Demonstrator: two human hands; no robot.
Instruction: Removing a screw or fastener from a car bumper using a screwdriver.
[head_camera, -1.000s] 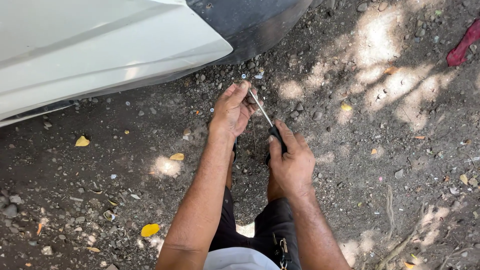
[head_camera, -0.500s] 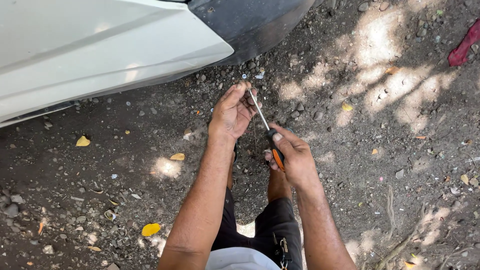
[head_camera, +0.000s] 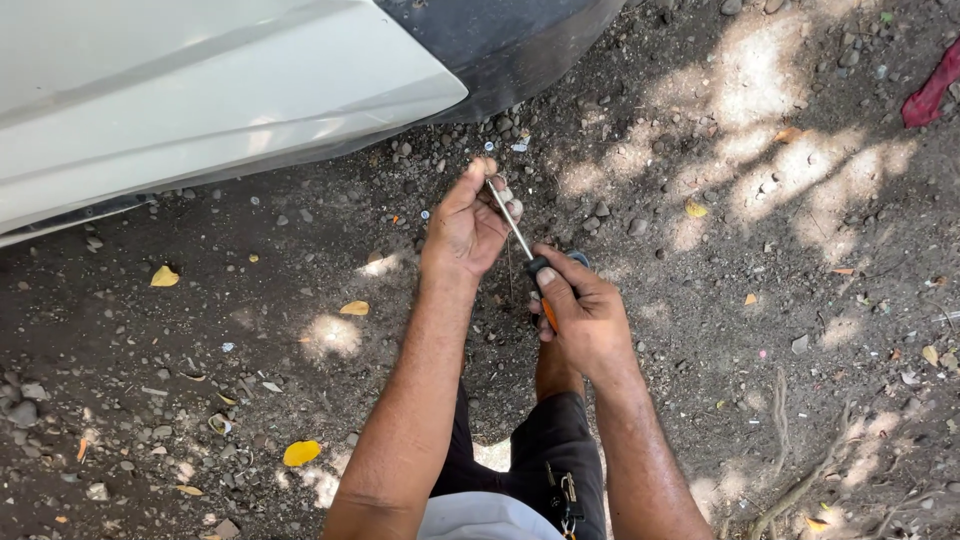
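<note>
My right hand (head_camera: 583, 312) grips the black and orange handle of a screwdriver (head_camera: 522, 243). Its thin metal shaft slants up and left to the fingertips of my left hand (head_camera: 467, 222). The left fingers pinch something small at the shaft's tip (head_camera: 490, 180); it is too small to tell what. Both hands hover over dark gravelly ground (head_camera: 300, 260), just in front of a white car body panel (head_camera: 200, 90) and its black tyre (head_camera: 510, 50). My bent knee in dark trousers (head_camera: 545, 440) shows below the hands.
Small stones, yellow leaves (head_camera: 301, 453) and bits of litter lie scattered on the dirt. A red cloth-like object (head_camera: 930, 92) lies at the far right edge. Dry twigs (head_camera: 810, 480) lie at the lower right. Patches of sunlight fall on the ground to the right.
My right hand has shifted its hold on the screwdriver handle, so the orange part now shows. The left hand keeps pinching at the shaft's tip.
</note>
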